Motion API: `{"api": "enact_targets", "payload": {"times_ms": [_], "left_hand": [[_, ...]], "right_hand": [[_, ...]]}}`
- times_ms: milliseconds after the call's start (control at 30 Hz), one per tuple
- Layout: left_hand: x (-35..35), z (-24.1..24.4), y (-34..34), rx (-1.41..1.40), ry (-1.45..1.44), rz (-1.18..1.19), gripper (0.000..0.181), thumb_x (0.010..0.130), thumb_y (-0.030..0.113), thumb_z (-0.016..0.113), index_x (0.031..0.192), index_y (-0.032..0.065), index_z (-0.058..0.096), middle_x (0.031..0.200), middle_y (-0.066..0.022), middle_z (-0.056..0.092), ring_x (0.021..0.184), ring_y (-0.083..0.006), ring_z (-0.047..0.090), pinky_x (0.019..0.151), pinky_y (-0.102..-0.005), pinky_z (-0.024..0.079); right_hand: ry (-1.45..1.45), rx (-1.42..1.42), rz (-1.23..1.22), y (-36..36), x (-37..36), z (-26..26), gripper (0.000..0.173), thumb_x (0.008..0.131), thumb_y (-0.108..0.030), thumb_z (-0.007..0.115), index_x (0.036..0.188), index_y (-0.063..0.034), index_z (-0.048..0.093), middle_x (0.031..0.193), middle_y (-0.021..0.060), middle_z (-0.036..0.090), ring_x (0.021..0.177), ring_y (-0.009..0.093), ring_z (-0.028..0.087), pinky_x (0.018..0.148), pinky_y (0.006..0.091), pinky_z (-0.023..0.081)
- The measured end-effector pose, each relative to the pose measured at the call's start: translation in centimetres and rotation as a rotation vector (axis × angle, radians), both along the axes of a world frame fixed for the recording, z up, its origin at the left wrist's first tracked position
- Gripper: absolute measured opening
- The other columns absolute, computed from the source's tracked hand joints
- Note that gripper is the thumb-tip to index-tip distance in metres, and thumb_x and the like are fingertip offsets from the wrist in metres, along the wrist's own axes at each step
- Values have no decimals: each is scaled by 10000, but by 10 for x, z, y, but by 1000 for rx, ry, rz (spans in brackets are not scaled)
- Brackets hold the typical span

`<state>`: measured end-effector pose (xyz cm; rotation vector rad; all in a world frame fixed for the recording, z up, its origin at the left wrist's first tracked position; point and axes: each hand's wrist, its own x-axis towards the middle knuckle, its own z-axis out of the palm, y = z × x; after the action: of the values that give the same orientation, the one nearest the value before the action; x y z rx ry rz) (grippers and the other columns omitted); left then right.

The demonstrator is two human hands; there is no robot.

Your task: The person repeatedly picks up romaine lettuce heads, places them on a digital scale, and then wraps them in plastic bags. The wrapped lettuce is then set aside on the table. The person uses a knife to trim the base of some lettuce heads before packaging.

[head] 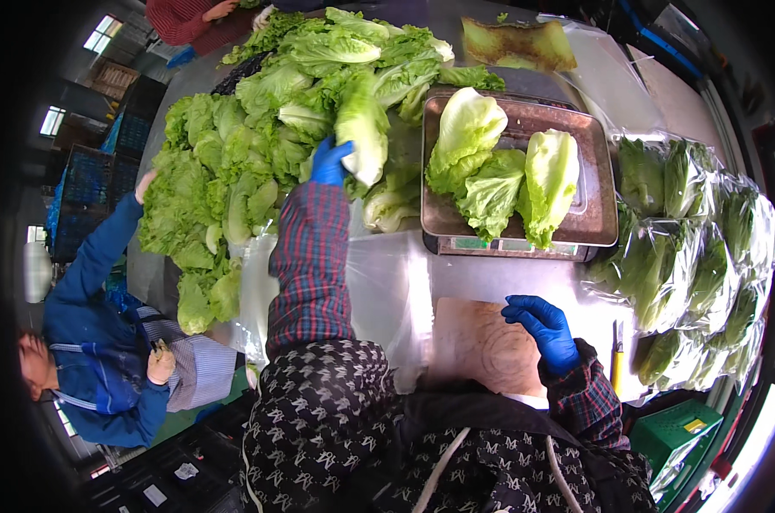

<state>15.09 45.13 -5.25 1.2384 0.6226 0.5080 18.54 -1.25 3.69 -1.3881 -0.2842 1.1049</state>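
My left hand (330, 161), in a blue glove, grips the base end of a head of leafy lettuce (365, 128) at the right side of a large lettuce pile (246, 134). Over the right edge of a wooden board (477, 346) is my right hand (545, 330), also gloved in blue, fingers bent and holding nothing. Beyond it, a digital scale with a worn metal tray (599, 192) bears a few heads of lettuce (551, 183). A yellow-handled knife (617, 365) lies to the right of the board.
Lettuce in clear plastic bags (676, 269) is stacked at the right. Clear plastic bags (387, 282) lie before me. A co-worker in blue (92, 372) stands at the left; another in red (195, 25) is across the table. A green crate (670, 442) is at lower right.
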Motion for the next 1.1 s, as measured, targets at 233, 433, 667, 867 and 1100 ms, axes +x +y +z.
{"api": "enact_targets", "payload": {"times_ms": [233, 433, 667, 867, 1100], "left_hand": [[-72, 104, -91, -572, -795, -281, 559, 768, 61, 519, 1294, 10, 338, 1288, -149, 428, 1180, -316, 424, 1000, -487, 334], [-52, 171, -226, 810, -295, -762, 648, 750, 151, 599, 1327, 70, 315, 1332, -124, 374, 1245, -320, 324, 1041, -497, 213], [7, 200, -234, 997, -354, -677, 689, 742, 130, 659, 1328, 49, 307, 1328, -155, 370, 1251, -325, 321, 1035, -417, 238], [93, 121, -182, 1246, 394, -91, 821, 677, 285, 739, 1314, 36, 286, 1261, -268, 347, 1154, -378, 397, 958, -408, 361], [106, 75, -141, 741, 101, -178, 592, 682, 156, 701, 1214, 59, 459, 1187, -174, 497, 1081, -284, 493, 917, -359, 397]], "right_hand": [[241, 132, 160, 26, -9, 26, 311, 921, -151, 432, 1167, 35, 479, 1007, 140, 594, 946, 208, 570, 879, 313, 437], [933, 675, 188, 39, 0, 55, 661, 866, -518, 358, 1350, -77, 266, 1270, 194, 418, 1113, 320, 470, 917, 444, 399], [498, 678, -332, -21, 44, 89, 525, 883, -293, 485, 1328, -71, 317, 1285, 177, 413, 1100, 282, 490, 851, 379, 463], [-199, 390, -366, 9, 156, 70, 691, 708, -9, 530, 1354, -94, 299, 1295, 135, 413, 1118, 233, 479, 911, 321, 425], [-695, -19, -351, 14, 193, -19, 725, 674, -49, 675, 1325, -76, 356, 1263, 158, 420, 1172, 242, 398, 996, 321, 307]]}}
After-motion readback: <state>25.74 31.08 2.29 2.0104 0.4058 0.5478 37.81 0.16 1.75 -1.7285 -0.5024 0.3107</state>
